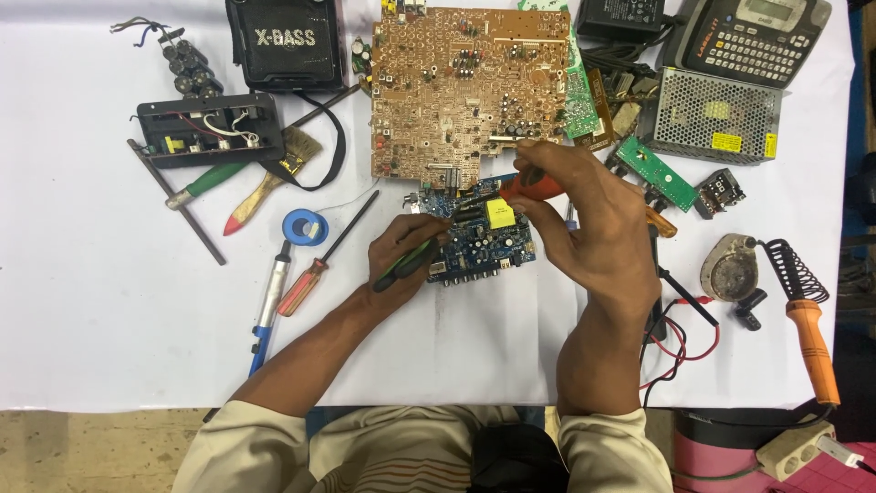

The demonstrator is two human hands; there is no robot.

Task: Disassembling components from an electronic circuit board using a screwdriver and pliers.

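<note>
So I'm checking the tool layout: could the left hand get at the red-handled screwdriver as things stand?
Probably yes. The red-handled screwdriver lies bare on the table just beside the left hand, nothing between them, though that hand already grips a green-handled tool.

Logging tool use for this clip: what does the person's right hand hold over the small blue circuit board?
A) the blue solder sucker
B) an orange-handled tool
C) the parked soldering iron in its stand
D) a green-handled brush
B: the right hand grips an orange-handled tool above the blue circuit board, while the soldering iron lies apart at the table's right edge.
</note>
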